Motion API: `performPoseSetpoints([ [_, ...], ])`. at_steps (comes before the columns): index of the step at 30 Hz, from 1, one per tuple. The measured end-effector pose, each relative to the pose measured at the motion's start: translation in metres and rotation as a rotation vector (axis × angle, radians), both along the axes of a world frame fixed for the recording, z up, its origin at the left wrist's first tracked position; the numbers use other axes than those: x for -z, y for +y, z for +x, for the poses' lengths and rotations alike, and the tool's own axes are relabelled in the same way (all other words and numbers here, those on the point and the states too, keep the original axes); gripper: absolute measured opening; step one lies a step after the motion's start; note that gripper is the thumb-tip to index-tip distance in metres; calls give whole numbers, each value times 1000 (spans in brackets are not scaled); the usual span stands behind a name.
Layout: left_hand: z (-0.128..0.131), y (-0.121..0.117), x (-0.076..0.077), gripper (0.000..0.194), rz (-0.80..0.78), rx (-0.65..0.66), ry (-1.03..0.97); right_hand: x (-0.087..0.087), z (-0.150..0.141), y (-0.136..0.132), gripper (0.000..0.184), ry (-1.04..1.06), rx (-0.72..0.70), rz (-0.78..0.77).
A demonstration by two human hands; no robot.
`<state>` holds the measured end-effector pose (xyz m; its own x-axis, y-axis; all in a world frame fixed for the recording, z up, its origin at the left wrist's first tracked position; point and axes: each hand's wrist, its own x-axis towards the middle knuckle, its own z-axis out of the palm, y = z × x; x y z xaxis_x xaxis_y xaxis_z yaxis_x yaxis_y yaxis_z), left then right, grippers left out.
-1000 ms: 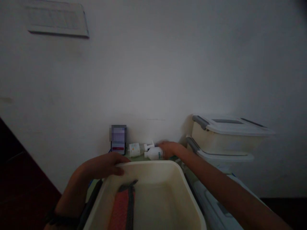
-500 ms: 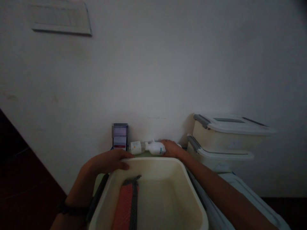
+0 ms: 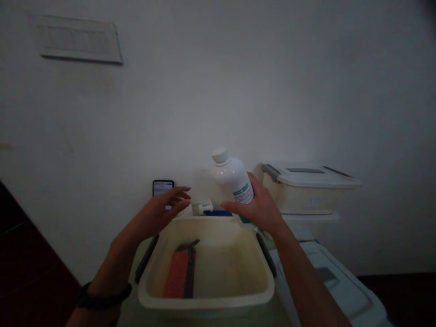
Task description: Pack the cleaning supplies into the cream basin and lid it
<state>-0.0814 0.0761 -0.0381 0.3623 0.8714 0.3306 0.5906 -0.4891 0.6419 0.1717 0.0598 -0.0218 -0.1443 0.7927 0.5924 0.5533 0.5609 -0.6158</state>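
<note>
My right hand (image 3: 260, 206) grips a white bottle (image 3: 233, 175) with a white screw cap and green lettering, tilted to the left above the far rim of a cream plastic bin (image 3: 221, 299). Inside the bin, along its left wall, lies a red pouch (image 3: 176, 272) with a dark zip edge and a small strap. My left hand (image 3: 161, 211) hovers over the bin's far left corner, fingers apart and holding nothing. Behind the rim lies a pump bottle (image 3: 200, 208), partly hidden by the left hand and the bin.
A phone (image 3: 162, 185) leans against the wall behind my left hand. To the right stand stacked lidded storage boxes (image 3: 306, 197), with another pale lid (image 3: 334, 272) lower down in front of them. A framed panel (image 3: 78, 41) is on the wall, upper left.
The white bottle has been lifted from behind the bin and turned cap-up in my right hand. My left hand has let go of the bin's rim and risen.
</note>
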Motion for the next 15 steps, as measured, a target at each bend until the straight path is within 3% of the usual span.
performPoseSetpoints([
  [4, 14, -25, -15, 42, 155, 99, -138, 9, -1, -23, 53, 99, -112, -146],
  [7, 28, -38, -17, 48, 286, 109, -137, 11, -5, -28, 59, -4, -169, -118],
  [9, 35, -44, -17, 50, 374, 34, -88, 10, -9, -30, 63, -102, -181, -81],
  [13, 41, -52, -21, 39, 536, -257, -30, 8, -11, -32, 65, -280, -130, 25],
  [15, 43, -55, -24, 32, 591, -318, -17, 7, -10, -35, 63, -383, -100, 75],
])
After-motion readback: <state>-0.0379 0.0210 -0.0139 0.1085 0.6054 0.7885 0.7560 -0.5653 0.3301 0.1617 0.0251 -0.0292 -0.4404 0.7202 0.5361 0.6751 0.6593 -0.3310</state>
